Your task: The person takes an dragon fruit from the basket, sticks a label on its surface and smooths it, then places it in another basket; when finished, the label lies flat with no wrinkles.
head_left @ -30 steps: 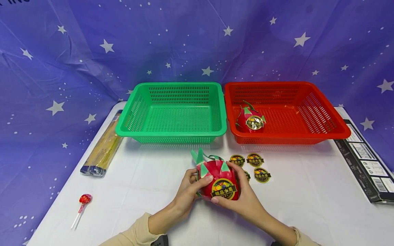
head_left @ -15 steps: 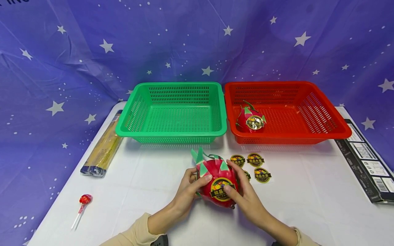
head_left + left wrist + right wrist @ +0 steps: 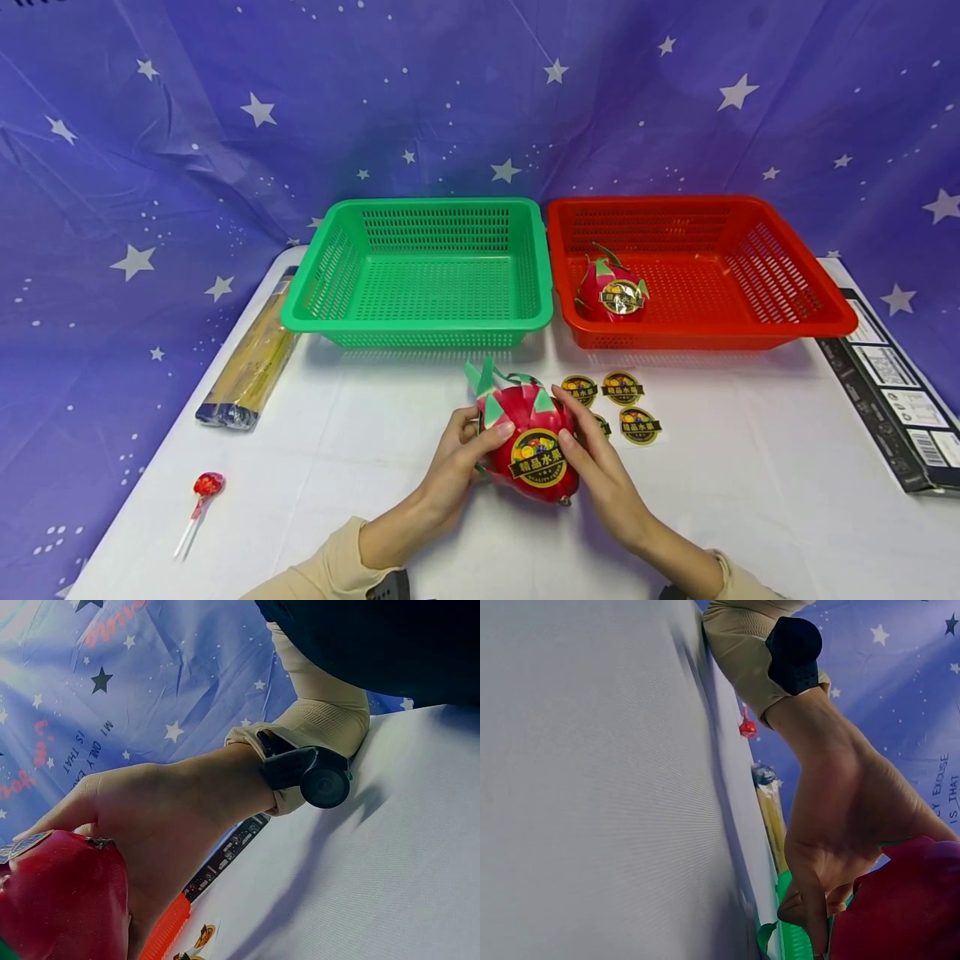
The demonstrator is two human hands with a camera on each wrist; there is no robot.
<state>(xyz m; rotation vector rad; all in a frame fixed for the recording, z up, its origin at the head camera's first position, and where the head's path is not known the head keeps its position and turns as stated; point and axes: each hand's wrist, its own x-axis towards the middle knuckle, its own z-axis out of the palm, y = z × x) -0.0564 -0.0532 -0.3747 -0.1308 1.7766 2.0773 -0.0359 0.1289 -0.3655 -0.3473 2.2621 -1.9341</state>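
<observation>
A red dragon fruit (image 3: 510,483) with green leaf tips is held between both hands over the white table, and a black-and-gold round sticker (image 3: 537,458) is on its front. My left hand (image 3: 453,462) grips the fruit's left side, thumb across the front and fingers behind. My right hand (image 3: 603,479) holds the right side, its thumb at the sticker's right edge. The left wrist view shows the right hand (image 3: 161,817) beside the red fruit (image 3: 67,900); the right wrist view shows the left hand (image 3: 847,802) against it. Several loose stickers (image 3: 639,426) lie just right of the fruit, one partly hidden.
A green basket (image 3: 416,325) and a red basket (image 3: 712,331) stand behind the hands. Another stickered dragon fruit (image 3: 603,287) sits in the red one. A bagged yellow pack (image 3: 251,362) and a lollipop (image 3: 202,496) lie left; a black box (image 3: 892,400) lies right.
The right thumb has moved from the sticker's lower edge, across its face, to its right edge. The fruit has turned slightly. The left hand has kept its grip.
</observation>
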